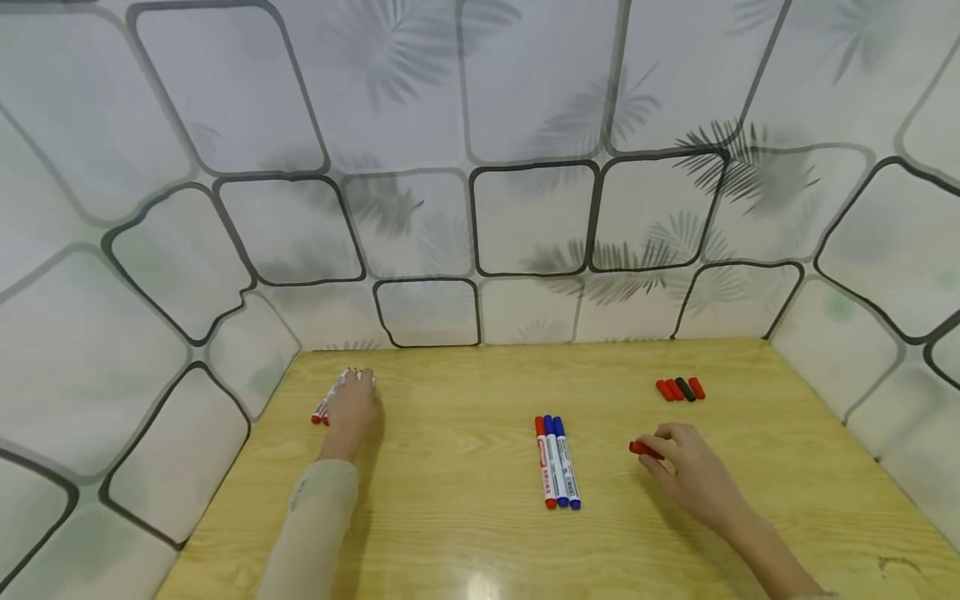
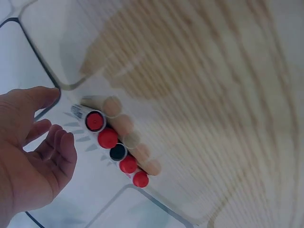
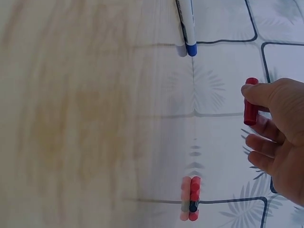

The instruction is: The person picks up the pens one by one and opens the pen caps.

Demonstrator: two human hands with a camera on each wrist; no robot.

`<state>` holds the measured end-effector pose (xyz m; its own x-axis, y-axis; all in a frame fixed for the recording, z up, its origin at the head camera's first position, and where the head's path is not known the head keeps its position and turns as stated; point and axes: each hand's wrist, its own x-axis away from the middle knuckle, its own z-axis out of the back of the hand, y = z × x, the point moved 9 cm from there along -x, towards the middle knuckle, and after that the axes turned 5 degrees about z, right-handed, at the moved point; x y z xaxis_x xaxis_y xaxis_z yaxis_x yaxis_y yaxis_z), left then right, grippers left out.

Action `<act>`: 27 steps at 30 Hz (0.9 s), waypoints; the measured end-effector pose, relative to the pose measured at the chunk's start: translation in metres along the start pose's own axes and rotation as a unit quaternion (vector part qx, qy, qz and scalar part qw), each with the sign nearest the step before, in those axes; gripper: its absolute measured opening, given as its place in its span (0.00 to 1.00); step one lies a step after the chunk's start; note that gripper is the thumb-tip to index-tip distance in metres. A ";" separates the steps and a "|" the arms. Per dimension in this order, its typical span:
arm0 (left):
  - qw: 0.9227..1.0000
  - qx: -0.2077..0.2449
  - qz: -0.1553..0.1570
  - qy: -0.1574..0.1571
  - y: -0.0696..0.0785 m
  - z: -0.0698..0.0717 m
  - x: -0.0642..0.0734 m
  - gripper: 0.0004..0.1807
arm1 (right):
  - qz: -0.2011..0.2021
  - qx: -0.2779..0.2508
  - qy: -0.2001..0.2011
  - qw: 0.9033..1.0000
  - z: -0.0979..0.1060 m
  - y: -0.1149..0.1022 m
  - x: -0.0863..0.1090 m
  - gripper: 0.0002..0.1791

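Note:
My left hand [image 1: 352,410] is over a row of white markers [image 1: 327,403] at the table's far left, partly covering them. In the left wrist view the fingers of this hand [image 2: 40,152] are loosely bent beside the row and hold nothing. Red and black ends of several markers [image 2: 108,138] face that camera. My right hand [image 1: 697,475] pinches a red marker cap [image 1: 645,450] between thumb and fingers, above the table at the right. The right wrist view shows the red cap [image 3: 251,102] upright in that pinch, the other fingers curled below it.
Three capped markers [image 1: 557,462], one red and two blue, lie side by side mid-table. Behind my right hand lies a short row of loose red caps [image 1: 666,390] with one black cap [image 1: 686,389]. Patterned walls [image 1: 532,221] enclose the wood-grain table [image 1: 450,467] at the back and sides.

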<state>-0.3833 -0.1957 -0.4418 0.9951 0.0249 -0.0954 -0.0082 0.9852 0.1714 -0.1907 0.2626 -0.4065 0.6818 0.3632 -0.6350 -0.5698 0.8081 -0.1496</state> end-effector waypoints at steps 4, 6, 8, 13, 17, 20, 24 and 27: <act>0.999 0.025 0.008 -0.020 0.003 0.005 0.004 0.25 | -0.033 -0.010 -0.011 0.999 -0.004 0.007 -0.001 0.14; 0.999 0.040 0.011 -0.033 0.006 0.007 0.006 0.27 | -0.046 -0.012 -0.013 0.999 -0.006 0.010 -0.002 0.13; 0.998 0.053 0.012 -0.045 0.010 0.008 0.010 0.28 | -0.060 -0.015 -0.020 0.998 -0.009 0.015 -0.002 0.13; 0.997 0.067 0.005 -0.048 0.022 0.015 0.022 0.29 | -0.119 -0.020 -0.063 0.991 -0.018 0.033 -0.001 0.14; 0.995 0.088 -0.006 -0.042 0.031 0.023 0.034 0.30 | -0.164 -0.023 -0.106 0.980 -0.028 0.051 -0.001 0.17; 0.991 0.122 -0.021 -0.045 0.040 0.028 0.047 0.31 | -0.190 -0.027 -0.134 0.972 -0.036 0.066 -0.004 0.18; 0.983 0.172 -0.040 -0.047 0.053 0.036 0.063 0.32 | -0.211 -0.027 -0.159 0.964 -0.047 0.084 -0.006 0.19; 0.977 0.202 -0.047 -0.046 0.060 0.041 0.073 0.31 | -0.226 -0.033 -0.166 0.959 -0.053 0.096 -0.006 0.21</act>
<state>-0.3071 -0.1421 -0.3988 0.9944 -0.0959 -0.0435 0.1042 0.8347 0.5407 -0.2735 0.3133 -0.4569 0.9685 0.1188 -0.2190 -0.2015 0.8906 -0.4077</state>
